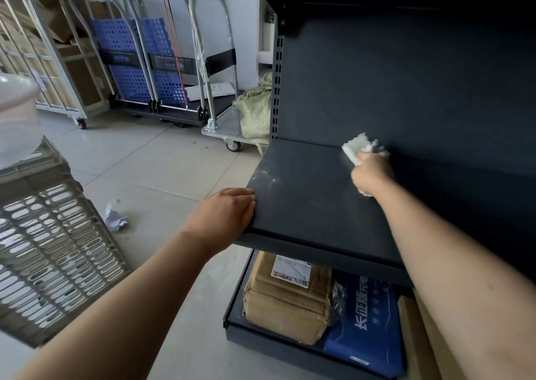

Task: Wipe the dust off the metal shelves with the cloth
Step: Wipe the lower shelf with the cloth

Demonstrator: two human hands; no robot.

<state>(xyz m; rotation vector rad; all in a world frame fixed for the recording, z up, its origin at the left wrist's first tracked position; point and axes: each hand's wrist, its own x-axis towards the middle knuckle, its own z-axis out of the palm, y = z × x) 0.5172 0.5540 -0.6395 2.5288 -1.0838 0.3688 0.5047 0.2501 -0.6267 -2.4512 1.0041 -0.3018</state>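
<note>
Left hand (224, 214) flat, fingers extended, holds nothing, braces shelf (307, 194) at near-left corner. Dust smears (265, 178) remain right of it. Right hand (369, 172) closed round cloth (355, 147) far back; sweep nearward through smears, overlapping, even pressure.

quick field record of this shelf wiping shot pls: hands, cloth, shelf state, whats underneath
left hand: left hand rests on the shelf's front left corner
right hand: right hand presses the white cloth near the shelf's back
shelf: dark metal shelf, pale dusty smears near its left edge
underneath: brown parcel beside a blue package
</note>
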